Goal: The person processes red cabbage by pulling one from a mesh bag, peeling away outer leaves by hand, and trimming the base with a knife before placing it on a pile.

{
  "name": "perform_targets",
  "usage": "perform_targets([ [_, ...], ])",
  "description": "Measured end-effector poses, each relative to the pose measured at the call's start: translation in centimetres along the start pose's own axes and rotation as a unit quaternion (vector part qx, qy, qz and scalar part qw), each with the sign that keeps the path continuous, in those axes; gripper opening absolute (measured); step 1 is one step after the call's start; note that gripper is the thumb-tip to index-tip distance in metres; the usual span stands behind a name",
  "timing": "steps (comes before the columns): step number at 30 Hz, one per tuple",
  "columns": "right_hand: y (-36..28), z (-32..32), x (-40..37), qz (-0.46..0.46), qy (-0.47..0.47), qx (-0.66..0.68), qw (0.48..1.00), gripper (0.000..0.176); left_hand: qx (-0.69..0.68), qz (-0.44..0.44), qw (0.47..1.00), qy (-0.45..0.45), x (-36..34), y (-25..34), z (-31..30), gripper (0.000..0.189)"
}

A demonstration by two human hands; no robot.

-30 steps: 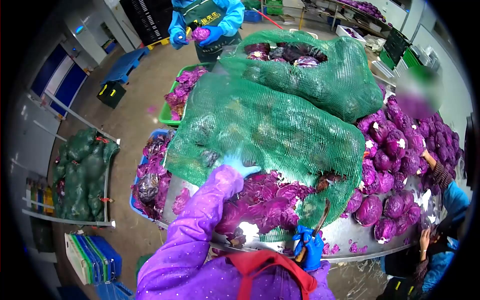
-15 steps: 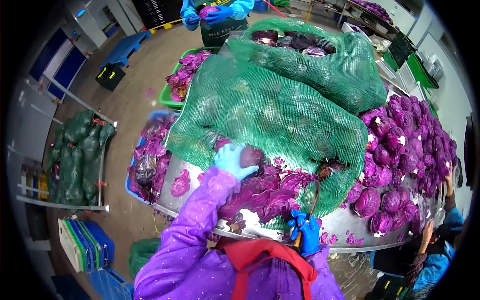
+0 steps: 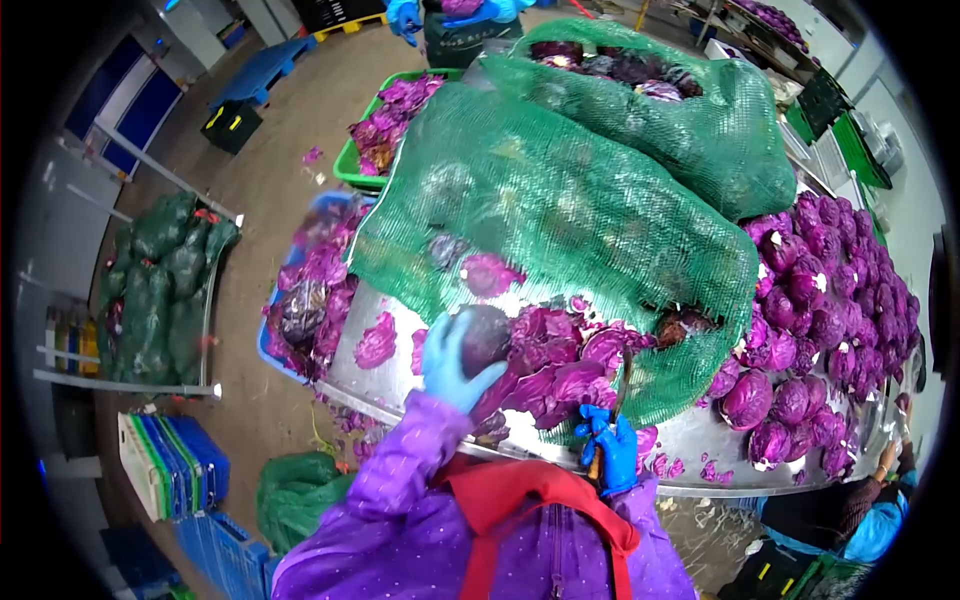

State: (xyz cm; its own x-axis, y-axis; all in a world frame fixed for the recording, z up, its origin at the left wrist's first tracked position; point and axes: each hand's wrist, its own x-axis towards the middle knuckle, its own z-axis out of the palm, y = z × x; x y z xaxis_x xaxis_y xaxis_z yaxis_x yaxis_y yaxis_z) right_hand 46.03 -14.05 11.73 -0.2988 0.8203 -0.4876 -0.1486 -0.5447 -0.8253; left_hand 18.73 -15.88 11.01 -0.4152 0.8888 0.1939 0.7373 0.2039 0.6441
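Note:
My left hand [image 3: 452,365], in a light blue glove, curls around a dark red cabbage [image 3: 487,335] at the table's near side. My right hand [image 3: 614,455], in a darker blue glove, is closed on the handle of a knife [image 3: 626,378], its narrow blade pointing away from me. Between the hands lies a heap of loose purple leaves [image 3: 560,385]. Just beyond them stretches a green mesh sack [image 3: 560,200] with cabbages inside, and more leaves lie near its open edge.
A second mesh sack [image 3: 690,150] lies behind. Peeled cabbages [image 3: 825,300] pile up on the right of the metal table [image 3: 700,440]. Leaf-filled blue [image 3: 268,345] and green [image 3: 345,165] crates stand left. One co-worker [image 3: 465,35] stands opposite, another [image 3: 870,510] at right.
My left hand has drawn the cabbage toward me, away from the sack's edge. A purple leaf now shows there. The view has shifted slightly; my right hand keeps the knife.

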Motion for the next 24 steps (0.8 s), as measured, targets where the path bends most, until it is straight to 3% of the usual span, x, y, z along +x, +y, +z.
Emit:
perform_targets([
  [2,0.5,0.6,0.5,0.013,-0.044,-0.036,0.998,0.02,-0.018,-0.024,0.997,-0.074,2.0,-0.8,1.3,0.078],
  [7,1.4,1.6,0.5,0.005,-0.032,-0.045,0.998,0.017,-0.081,-0.008,0.996,-0.045,1.4,-3.9,0.3,0.081],
  [9,1.5,2.0,0.6,0.012,-0.016,-0.025,0.999,0.017,-0.102,-0.077,0.992,-0.011,-0.5,-4.7,-1.2,0.089],
  [11,2.0,2.0,0.4,0.015,-0.006,-0.023,1.0,0.018,-0.23,-0.164,0.959,-0.001,-2.5,-5.3,-2.3,0.096],
  [13,2.0,2.5,0.5,0.028,0.002,-0.03,0.999,0.019,-0.064,-0.125,0.99,-0.027,-4.5,-8.3,-3.2,0.094],
  [16,3.8,3.7,1.0,-0.01,0.0,-0.034,0.999,0.022,-0.031,0.046,0.998,0.003,-2.9,-7.7,-5.7,0.085],
  [18,3.9,5.4,1.1,-0.009,-0.02,-0.018,1.0,0.023,-0.008,0.016,0.998,-0.063,-1.4,-7.0,-5.5,0.087],
  [19,4.6,6.0,1.5,-0.008,-0.017,-0.078,0.997,0.024,0.017,-0.014,0.997,-0.074,-1.0,-6.6,-5.3,0.087],
  [22,5.8,8.1,1.8,-0.007,-0.066,-0.094,0.993,0.025,-0.068,-0.04,0.997,-0.005,-1.0,-10.1,-3.9,0.083],
  [24,6.1,8.9,1.9,0.065,-0.099,-0.098,0.988,0.027,-0.121,-0.023,0.992,0.003,-1.7,-11.9,-5.2,0.078],
])
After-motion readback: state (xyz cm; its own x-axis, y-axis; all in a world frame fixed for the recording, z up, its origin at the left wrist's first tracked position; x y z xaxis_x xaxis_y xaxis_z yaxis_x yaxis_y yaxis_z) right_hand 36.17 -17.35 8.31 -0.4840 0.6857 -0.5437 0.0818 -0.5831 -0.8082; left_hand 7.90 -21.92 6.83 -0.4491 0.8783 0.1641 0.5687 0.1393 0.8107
